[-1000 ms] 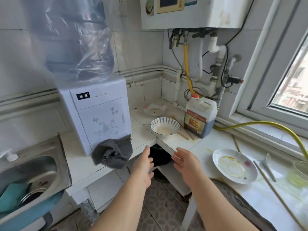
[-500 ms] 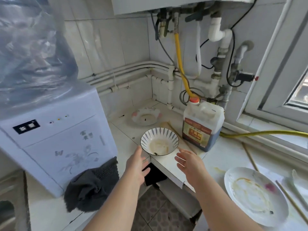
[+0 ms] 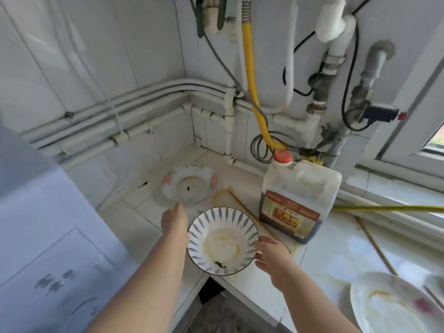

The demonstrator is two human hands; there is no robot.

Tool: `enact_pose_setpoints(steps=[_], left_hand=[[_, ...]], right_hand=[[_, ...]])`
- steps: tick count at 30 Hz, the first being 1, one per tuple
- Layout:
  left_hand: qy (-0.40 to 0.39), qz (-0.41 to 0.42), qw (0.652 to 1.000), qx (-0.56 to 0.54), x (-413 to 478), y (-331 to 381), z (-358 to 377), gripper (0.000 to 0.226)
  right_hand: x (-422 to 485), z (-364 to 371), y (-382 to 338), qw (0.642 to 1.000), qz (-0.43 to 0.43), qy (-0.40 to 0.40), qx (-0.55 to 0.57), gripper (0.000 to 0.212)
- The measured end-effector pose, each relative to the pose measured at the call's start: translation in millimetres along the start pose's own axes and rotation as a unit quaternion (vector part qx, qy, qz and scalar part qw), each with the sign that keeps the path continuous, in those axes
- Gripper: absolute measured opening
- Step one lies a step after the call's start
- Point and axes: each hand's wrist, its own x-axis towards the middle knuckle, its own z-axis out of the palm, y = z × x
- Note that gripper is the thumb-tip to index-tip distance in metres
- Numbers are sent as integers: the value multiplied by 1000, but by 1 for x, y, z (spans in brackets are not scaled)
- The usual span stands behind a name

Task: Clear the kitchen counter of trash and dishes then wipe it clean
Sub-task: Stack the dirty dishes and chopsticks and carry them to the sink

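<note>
Hands flank a dirty bowl [image 3: 222, 241]. The left hand [image 3: 174, 222] lies beside its left rim, fingers straight and pointing toward the back corner, holding nothing. The right hand [image 3: 271, 255] is spread open at the right rim; whether its fingertips touch the bowl cannot be told. The bowl, white with blue strokes and yellowish smears, sits at the front edge of the tiled counter [image 3: 336, 248], at its inside corner. Behind it, near the back corner, lies a flowered plate [image 3: 189, 182]. A chopstick [image 3: 245, 210] lies between the bowl and a jug [image 3: 298, 200] of dark liquid with an orange cap. At the right front edge sits a smeared white plate [image 3: 389, 306]. Yellowish stains streak the counter. White pipes [image 3: 120, 109] run along the tiled walls, and a yellow hose [image 3: 249, 68] drops behind the jug.
</note>
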Motion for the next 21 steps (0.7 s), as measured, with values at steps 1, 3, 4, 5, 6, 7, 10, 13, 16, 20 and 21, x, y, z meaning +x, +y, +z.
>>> enact_pose_setpoints(steps=[1, 3, 4, 5, 6, 7, 10, 13, 16, 20, 21], left_hand=[[1, -5, 1000, 7, 13, 5, 3, 47], [-2, -36, 999, -16, 38, 10, 12, 45], [-12, -54, 997, -45, 49, 10, 16, 42], [-29, -69, 995, -67, 58, 12, 21, 39], [-46, -80, 993, -79, 67, 11, 25, 38], [-61, -85, 991, -86, 72, 12, 29, 38], [-91, -103, 984, -113, 89, 10, 34, 39], [-110, -116, 978, -136, 96, 10, 36, 34], [-91, -121, 975, -160, 100, 6, 32, 20], [-74, -107, 978, -164, 90, -1, 18, 22], [-71, -103, 978, -169, 85, -3, 14, 24]], right_hand=[[3, 4, -5, 1000, 6, 6, -19, 14], [12, 10, -11, 999, 18, 20, -42, 17], [17, 11, -11, 998, 22, 22, -51, 19], [22, 13, -12, 997, 26, 24, -62, 21], [25, 13, -12, 997, 32, 24, -73, 20], [27, 12, -12, 996, 38, 23, -81, 17], [29, 13, -10, 995, 47, 11, -91, 17], [30, 16, -11, 993, 47, 12, -109, 18], [27, 18, -11, 990, 44, 32, -128, 22], [18, 13, -8, 991, 42, 44, -116, 26], [15, 11, -7, 992, 40, 45, -113, 25]])
